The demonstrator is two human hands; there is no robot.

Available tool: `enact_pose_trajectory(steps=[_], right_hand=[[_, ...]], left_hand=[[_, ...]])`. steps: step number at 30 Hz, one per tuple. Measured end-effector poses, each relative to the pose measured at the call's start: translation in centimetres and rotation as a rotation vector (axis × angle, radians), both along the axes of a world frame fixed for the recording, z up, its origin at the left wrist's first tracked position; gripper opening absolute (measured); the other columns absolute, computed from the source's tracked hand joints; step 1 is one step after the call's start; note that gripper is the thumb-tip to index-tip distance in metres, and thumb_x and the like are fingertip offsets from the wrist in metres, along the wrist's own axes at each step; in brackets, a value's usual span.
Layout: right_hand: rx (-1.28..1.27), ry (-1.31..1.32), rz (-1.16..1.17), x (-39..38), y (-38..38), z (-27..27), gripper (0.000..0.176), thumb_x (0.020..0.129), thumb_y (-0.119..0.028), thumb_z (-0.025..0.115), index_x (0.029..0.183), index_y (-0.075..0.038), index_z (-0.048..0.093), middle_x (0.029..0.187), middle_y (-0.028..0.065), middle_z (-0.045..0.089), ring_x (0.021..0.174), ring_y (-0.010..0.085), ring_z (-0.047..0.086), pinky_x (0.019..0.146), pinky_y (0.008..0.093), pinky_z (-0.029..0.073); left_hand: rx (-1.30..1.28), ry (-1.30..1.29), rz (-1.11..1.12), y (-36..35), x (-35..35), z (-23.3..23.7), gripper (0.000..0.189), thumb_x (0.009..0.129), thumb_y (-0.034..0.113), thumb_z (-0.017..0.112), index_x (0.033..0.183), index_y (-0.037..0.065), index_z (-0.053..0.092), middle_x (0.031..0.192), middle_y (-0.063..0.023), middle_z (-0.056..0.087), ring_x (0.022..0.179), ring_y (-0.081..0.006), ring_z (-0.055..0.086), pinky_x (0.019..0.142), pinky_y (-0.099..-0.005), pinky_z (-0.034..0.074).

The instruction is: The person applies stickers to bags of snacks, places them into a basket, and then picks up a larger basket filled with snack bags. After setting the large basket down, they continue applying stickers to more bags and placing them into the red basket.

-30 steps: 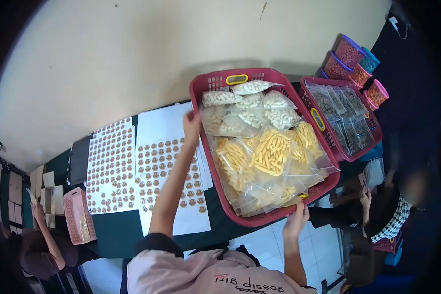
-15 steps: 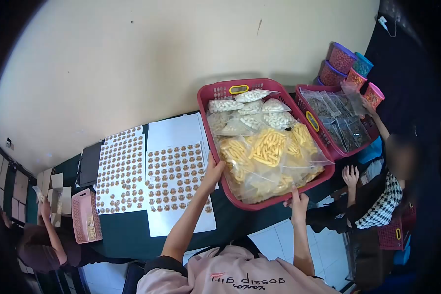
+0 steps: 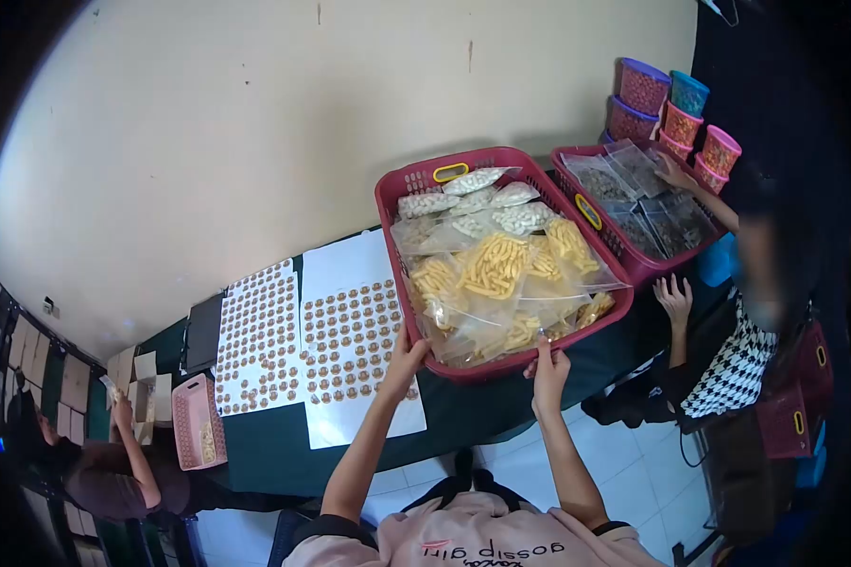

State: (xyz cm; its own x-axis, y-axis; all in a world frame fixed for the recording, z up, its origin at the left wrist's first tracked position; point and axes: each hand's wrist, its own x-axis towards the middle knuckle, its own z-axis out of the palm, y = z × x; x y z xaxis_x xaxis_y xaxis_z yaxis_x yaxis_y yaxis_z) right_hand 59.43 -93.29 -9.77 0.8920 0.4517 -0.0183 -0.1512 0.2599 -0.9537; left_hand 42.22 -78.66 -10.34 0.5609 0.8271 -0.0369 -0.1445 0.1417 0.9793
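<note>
Over the table (image 3: pixel 274 444), left hand (image 3: pixel 405 367) and right hand (image 3: pixel 548 373) seem closed around the large basket (image 3: pixel 385 203)'s rim; uneven lifting could slide bags (image 3: pixel 494 266) out.

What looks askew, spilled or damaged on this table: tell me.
Nothing looks spilled or damaged. Two things look slightly untidy: a clear bag in the large basket pokes over its right rim, and the lower rows on the left sticker sheet look uneven, with gaps.
</note>
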Motion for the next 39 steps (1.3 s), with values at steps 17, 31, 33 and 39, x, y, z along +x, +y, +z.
enact_pose_trajectory(steps=[17,31,33,39], right_hand=[[-0.195,-0.226,0.440,1.5,-5.3,0.5,0.041,0.087,-0.028,0.051,0.054,-0.005,0.047,0.051,0.0036,0.052,0.046,0.0073,0.048,0.044,0.0203,0.039],[-0.176,-0.968,0.668,-6.7,6.0,8.5,0.016,0.079,-0.013,0.059,0.083,0.001,0.051,0.082,0.0123,0.058,0.073,0.0211,0.056,0.063,0.0324,0.044],[-0.321,-1.218,0.576,-7.5,9.1,7.6,0.038,0.074,-0.019,0.062,0.102,0.001,0.045,0.100,0.0178,0.052,0.098,0.0330,0.049,0.081,0.0407,0.040],[-0.787,-1.291,0.473,-10.8,14.2,1.4,0.072,0.075,-0.021,0.062,0.127,0.007,0.021,0.110,0.0290,0.046,0.102,0.0380,0.048,0.085,0.0423,0.040]], left_hand=[[0.078,-0.063,0.159,0.0,0.9,-1.7,0.054,0.080,0.016,0.042,0.132,0.005,0.027,0.107,-0.0046,0.045,0.081,-0.0083,0.042,0.069,-0.0208,0.037],[0.152,0.013,-0.110,-2.5,-5.6,-5.0,0.039,0.088,0.021,0.050,0.120,0.000,0.042,0.114,-0.0097,0.052,0.105,-0.0157,0.049,0.090,-0.0265,0.038],[0.088,0.180,0.040,-1.9,-10.9,-6.3,0.029,0.087,0.014,0.050,0.112,0.000,0.048,0.110,-0.0091,0.055,0.101,-0.0157,0.052,0.089,-0.0274,0.039],[-0.107,0.159,0.618,-1.4,-26.0,-11.4,0.026,0.086,0.016,0.050,0.110,0.005,0.051,0.103,-0.0032,0.058,0.088,-0.0100,0.055,0.070,-0.0207,0.040]])
